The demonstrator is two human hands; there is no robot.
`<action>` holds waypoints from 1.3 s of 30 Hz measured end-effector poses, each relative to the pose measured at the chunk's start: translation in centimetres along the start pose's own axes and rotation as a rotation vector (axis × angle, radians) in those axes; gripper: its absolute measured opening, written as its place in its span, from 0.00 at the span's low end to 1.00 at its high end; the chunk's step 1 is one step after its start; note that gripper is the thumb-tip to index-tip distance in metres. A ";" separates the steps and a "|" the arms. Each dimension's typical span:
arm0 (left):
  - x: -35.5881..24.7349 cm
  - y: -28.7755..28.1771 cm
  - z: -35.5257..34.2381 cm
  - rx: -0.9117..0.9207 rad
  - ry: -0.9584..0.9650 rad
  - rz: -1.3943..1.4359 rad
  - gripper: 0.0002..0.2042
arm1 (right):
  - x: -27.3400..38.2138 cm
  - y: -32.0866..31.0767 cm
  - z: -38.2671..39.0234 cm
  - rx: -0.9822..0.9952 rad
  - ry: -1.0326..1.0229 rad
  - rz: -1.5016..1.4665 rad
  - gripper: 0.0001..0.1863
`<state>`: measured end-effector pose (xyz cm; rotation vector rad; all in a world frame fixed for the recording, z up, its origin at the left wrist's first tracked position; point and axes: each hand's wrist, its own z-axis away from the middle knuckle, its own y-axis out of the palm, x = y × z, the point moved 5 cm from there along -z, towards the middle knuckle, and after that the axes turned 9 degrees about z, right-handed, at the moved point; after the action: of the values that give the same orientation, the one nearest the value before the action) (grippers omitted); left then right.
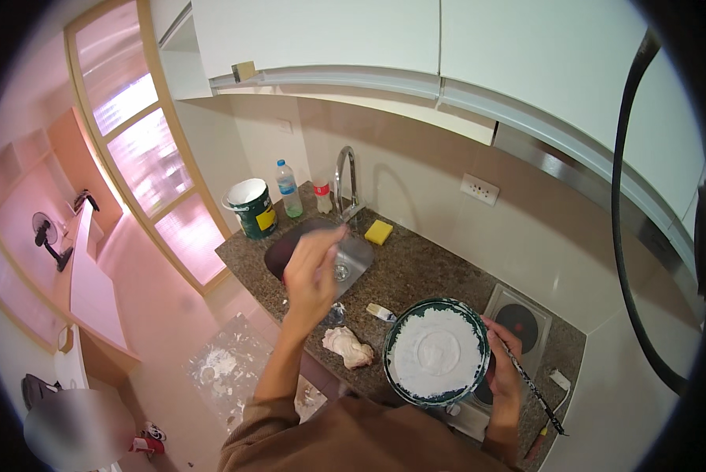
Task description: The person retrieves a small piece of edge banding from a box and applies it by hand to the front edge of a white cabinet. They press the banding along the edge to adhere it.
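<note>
Head view, inspected remotely. I find the right hand (505, 362) closed at the right rim of a round, dark-green container (425, 399), in front of the body at the counter's near side. A thin, white-spotted rod (530, 381) extends from its fingers. The left hand (314, 263), above the sink (357, 256), is blurred, fingers partly bent; I cannot tell if it holds anything. Done: container uncovered, white material (438, 352) inside. Remaining work: indeterminable. The round opening faces upward, no long axis; the rod slants down rightward.
</note>
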<state>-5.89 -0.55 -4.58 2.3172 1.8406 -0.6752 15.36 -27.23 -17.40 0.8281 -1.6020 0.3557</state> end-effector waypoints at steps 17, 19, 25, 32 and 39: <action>-4.8 10.9 -18.2 -0.097 0.643 -0.382 0.42 | -3.3 -2.8 2.1 -0.257 -0.006 -0.091 0.16; -5.9 10.9 -19.1 -0.128 0.661 -0.363 0.43 | -3.6 -2.7 1.8 -0.273 -0.009 -0.090 0.15; -7.5 10.6 -21.2 -0.240 0.696 -0.281 0.40 | -3.6 -2.3 1.8 -0.266 -0.019 -0.080 0.16; -7.6 6.6 -16.7 -0.373 0.576 0.040 0.15 | -1.7 -0.8 1.5 -0.166 0.018 -0.052 0.18; -1.5 -1.8 1.3 -0.309 0.023 -0.036 0.02 | 0.4 -0.8 0.4 -0.051 0.100 0.038 0.20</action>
<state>-8.19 -1.95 -4.83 2.1056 1.8489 -0.3396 15.65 -28.18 -17.32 0.7308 -1.5291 0.3766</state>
